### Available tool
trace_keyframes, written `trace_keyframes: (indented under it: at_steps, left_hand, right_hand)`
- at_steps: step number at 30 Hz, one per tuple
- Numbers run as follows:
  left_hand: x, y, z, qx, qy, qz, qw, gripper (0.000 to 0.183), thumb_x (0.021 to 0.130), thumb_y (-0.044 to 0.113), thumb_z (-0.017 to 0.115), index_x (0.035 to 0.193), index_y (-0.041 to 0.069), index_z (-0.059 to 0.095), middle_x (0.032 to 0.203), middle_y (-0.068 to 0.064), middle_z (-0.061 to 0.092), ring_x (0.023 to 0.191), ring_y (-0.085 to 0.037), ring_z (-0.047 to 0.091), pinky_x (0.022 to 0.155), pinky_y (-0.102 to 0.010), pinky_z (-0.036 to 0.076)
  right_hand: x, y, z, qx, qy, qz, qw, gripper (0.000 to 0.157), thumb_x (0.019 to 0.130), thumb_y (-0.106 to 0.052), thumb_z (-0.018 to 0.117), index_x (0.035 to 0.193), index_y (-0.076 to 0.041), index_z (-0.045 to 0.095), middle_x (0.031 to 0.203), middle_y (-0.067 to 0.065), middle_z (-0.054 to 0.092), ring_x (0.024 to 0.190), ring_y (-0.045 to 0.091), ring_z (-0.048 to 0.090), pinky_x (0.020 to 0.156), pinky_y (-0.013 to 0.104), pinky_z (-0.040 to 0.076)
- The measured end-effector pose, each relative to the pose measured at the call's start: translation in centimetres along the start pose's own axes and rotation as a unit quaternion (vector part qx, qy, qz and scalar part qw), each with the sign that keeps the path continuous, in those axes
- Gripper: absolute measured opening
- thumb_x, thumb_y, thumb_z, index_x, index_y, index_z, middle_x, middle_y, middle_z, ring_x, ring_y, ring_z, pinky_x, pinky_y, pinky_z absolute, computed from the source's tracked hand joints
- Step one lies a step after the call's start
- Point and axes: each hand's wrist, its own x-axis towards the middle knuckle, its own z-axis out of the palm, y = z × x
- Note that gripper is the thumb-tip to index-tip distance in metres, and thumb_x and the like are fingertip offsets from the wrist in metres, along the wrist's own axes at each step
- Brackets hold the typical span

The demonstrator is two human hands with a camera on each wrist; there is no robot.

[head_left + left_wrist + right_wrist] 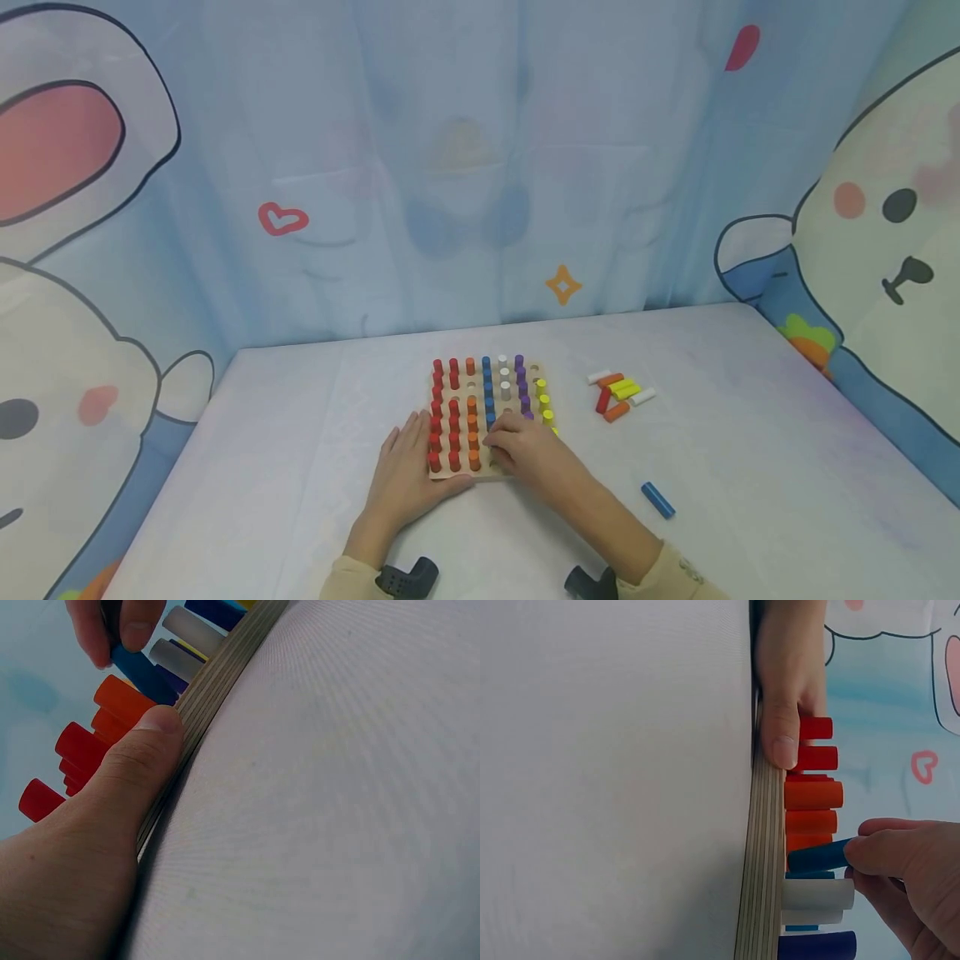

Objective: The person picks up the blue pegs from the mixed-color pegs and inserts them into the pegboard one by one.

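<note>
A wooden pegboard (487, 477) carries columns of colored pegs: red, orange, blue, white, purple and yellow. My left hand (405, 477) rests against its left side, fingers extended, with the thumb along the front edge. Between thumb and fingers, my right hand (538, 457) pinches a blue peg (819, 856) above the front part of the board. That peg leans, its lower end close to the board's top, beside the orange pegs (814, 795) and the white pegs (817, 894). Whether its tip sits in a hole, I cannot tell. In the head view, the right hand covers it.
Right of the board lies a loose pile of white, orange, yellow and red pegs (618, 393). Closer to the right forearm, a single blue peg (657, 500) lies on the white tablecloth (750, 433). A patterned curtain (465, 167) hangs behind the table.
</note>
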Motion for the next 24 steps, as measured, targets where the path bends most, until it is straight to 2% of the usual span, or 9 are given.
trace_keyframes:
  at_steps: [4, 10, 24]
  left_hand:
    - [0.0, 0.0, 0.1, 0.000, -0.001, -0.001, 1.0000, 0.118, 0.067, 0.083, 0.055, 0.150, 0.005, 0.025, 0.155, -0.009, 0.031, 0.145, -0.024, 0.024, 0.119, -0.047, 0.019]
    - [0.1, -0.1, 0.1, 0.004, 0.000, 0.002, 1.0000, 0.118, 0.068, 0.082, 0.055, 0.150, 0.004, 0.025, 0.155, -0.010, 0.031, 0.145, -0.025, 0.025, 0.118, -0.048, 0.020]
    - [0.2, -0.2, 0.3, 0.011, -0.001, 0.002, 0.9999, 0.118, 0.068, 0.084, 0.052, 0.150, 0.004, 0.024, 0.155, -0.010, 0.030, 0.146, -0.024, 0.024, 0.119, -0.047, 0.019]
  right_hand:
    - [0.0, 0.0, 0.4, -0.014, 0.002, -0.014, 1.000, 0.017, 0.078, -0.013, 0.077, 0.096, -0.012, 0.075, 0.095, -0.005, 0.066, 0.089, 0.008, 0.064, 0.080, 0.020, 0.056]
    - [0.0, -0.2, 0.4, -0.004, 0.003, -0.007, 1.000, 0.014, 0.079, -0.012, 0.077, 0.093, -0.013, 0.075, 0.093, -0.006, 0.066, 0.089, 0.008, 0.064, 0.080, 0.020, 0.056]
    - [0.1, -0.4, -0.7, 0.030, -0.053, 0.032, 0.998, 0.012, 0.080, -0.012, 0.075, 0.092, -0.015, 0.074, 0.090, -0.007, 0.066, 0.085, 0.007, 0.064, 0.077, 0.021, 0.057]
